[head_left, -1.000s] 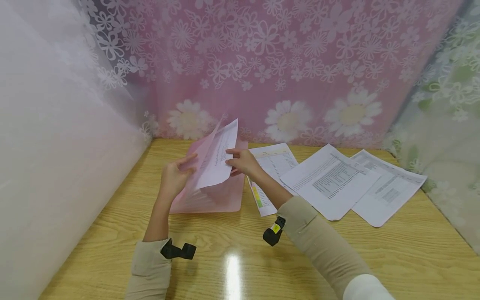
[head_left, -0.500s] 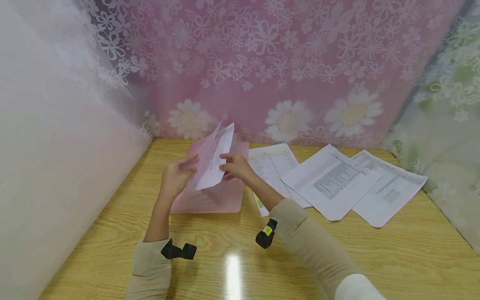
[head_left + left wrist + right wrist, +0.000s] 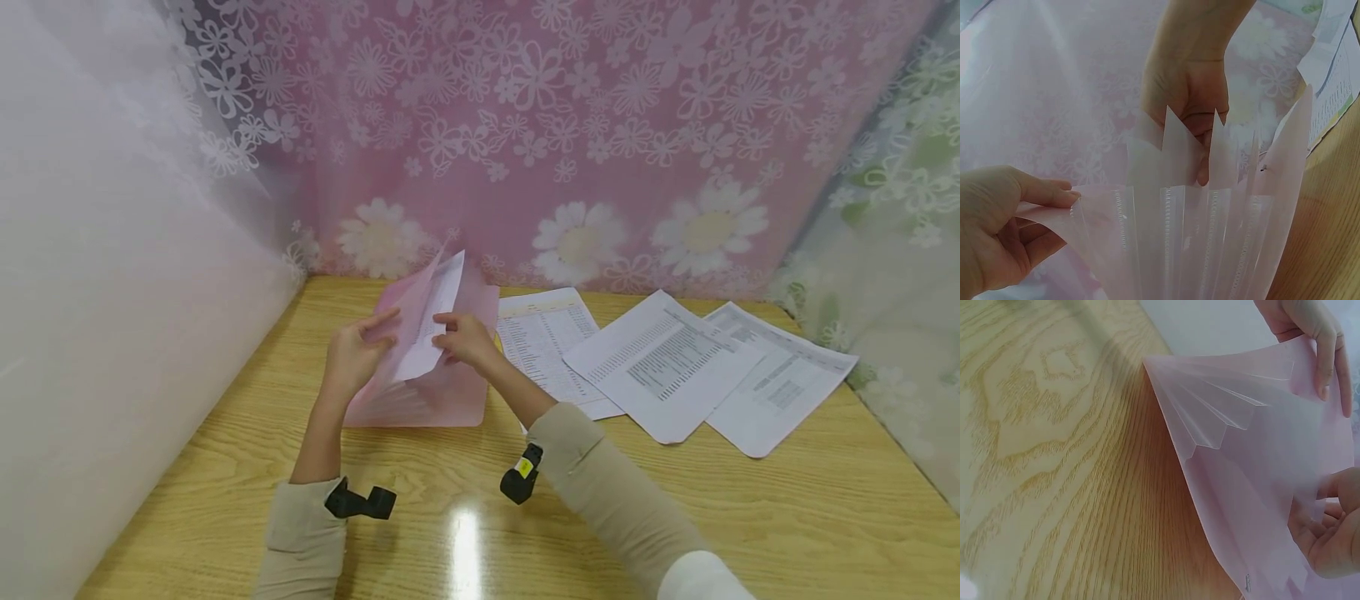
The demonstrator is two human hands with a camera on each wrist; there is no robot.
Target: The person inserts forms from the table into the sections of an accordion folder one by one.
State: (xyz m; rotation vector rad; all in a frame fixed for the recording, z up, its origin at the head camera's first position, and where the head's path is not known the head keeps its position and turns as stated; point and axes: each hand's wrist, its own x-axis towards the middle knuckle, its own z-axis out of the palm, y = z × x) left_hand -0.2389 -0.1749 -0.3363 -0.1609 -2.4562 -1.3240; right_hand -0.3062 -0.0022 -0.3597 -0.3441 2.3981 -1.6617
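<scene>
A pink translucent accordion file folder (image 3: 375, 408) stands fanned out on the table, its pleated side visible in the left wrist view. My left hand (image 3: 351, 358) pinches the folder's raised left cover between thumb and fingers. My right hand (image 3: 465, 340) pinches the right edge of a white printed sheet (image 3: 423, 358), which sits largely inside the folder. In the left wrist view the right hand (image 3: 1194, 87) shows behind the clear pocket dividers (image 3: 1179, 150). From the right wrist view, its fingers (image 3: 1310, 522) reach between the folder's leaves, partly hidden by pink plastic.
Right of the folder lies a printed sheet (image 3: 540, 342) with a coloured band, partly under the right forearm. Two more printed sheets (image 3: 663, 367) overlap farther right. A flowered pink curtain (image 3: 480, 125) hangs at the wooden table's (image 3: 420, 533) back edge, and a white sheet wall (image 3: 135, 250) rises at left.
My right hand has moved left and slightly down, carrying the sheet deeper into the folder. The left hand keeps its grip on the cover with almost no movement.
</scene>
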